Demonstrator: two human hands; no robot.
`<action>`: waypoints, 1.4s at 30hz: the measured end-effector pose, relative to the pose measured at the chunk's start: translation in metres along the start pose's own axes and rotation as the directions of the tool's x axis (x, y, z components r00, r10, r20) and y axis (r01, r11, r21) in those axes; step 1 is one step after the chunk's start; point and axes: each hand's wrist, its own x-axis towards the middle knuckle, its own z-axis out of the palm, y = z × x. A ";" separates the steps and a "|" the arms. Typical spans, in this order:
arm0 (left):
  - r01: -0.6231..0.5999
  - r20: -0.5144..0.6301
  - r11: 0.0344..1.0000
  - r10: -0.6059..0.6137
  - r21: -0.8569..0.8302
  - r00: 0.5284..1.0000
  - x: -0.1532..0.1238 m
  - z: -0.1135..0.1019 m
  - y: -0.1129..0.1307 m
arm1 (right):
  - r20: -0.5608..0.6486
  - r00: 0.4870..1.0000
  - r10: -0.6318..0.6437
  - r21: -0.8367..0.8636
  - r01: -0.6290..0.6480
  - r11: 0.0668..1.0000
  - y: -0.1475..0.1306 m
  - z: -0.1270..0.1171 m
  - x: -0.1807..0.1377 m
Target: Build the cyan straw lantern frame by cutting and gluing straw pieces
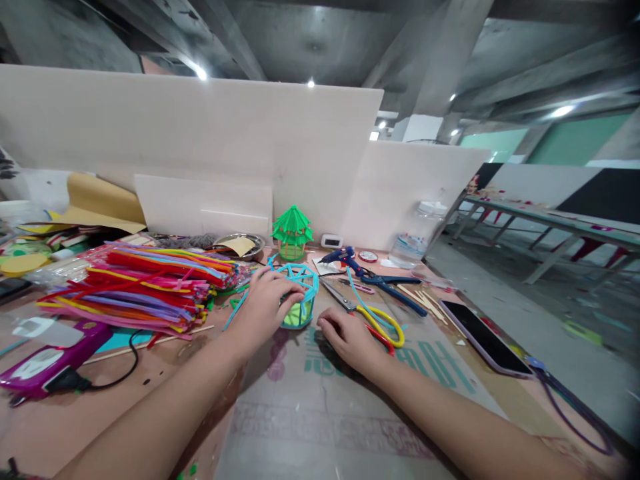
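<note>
A small light-blue cage-like frame (301,275), seemingly built of pipe cleaners, stands on the plastic-covered table with pale green material inside low down. My left hand (270,297) is closed over its left side, thumb toward the front; the far fingertips are hidden. Just right of the frame, my right hand (345,337) rests low with curled fingers, apart from it, and nothing shows in them. Beside that hand lie scissors (387,327) with yellow and red handles. Behind the frame stands a little pavilion (293,230) with a tiered green roof.
Bundled colourful pipe cleaners (145,287) and a purple glue gun (60,360) lie at left. Toward the right are a blue glue gun (343,256), pliers (395,288), thin wooden sticks (423,300), a phone (483,337) and a clear jar (415,240). White boards (200,133) stand behind.
</note>
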 end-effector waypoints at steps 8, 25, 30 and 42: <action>-0.025 0.012 0.999 0.025 0.024 1.000 0.000 0.002 -0.002 | 0.008 0.987 0.162 0.422 -0.150 0.894 -0.020 -0.003 0.014; -0.039 -0.021 0.999 0.040 0.028 0.999 -0.001 0.003 0.003 | 0.117 0.966 0.230 0.660 -0.249 0.709 -0.029 0.023 0.017; -0.049 -0.001 0.998 0.050 0.045 0.999 -0.001 0.004 0.001 | 0.105 0.964 0.243 0.715 -0.244 0.656 -0.030 0.022 0.019; -0.046 0.018 0.999 0.045 0.011 0.999 -0.001 0.001 -0.003 | 0.067 0.967 0.244 0.666 -0.226 0.711 -0.030 0.020 0.018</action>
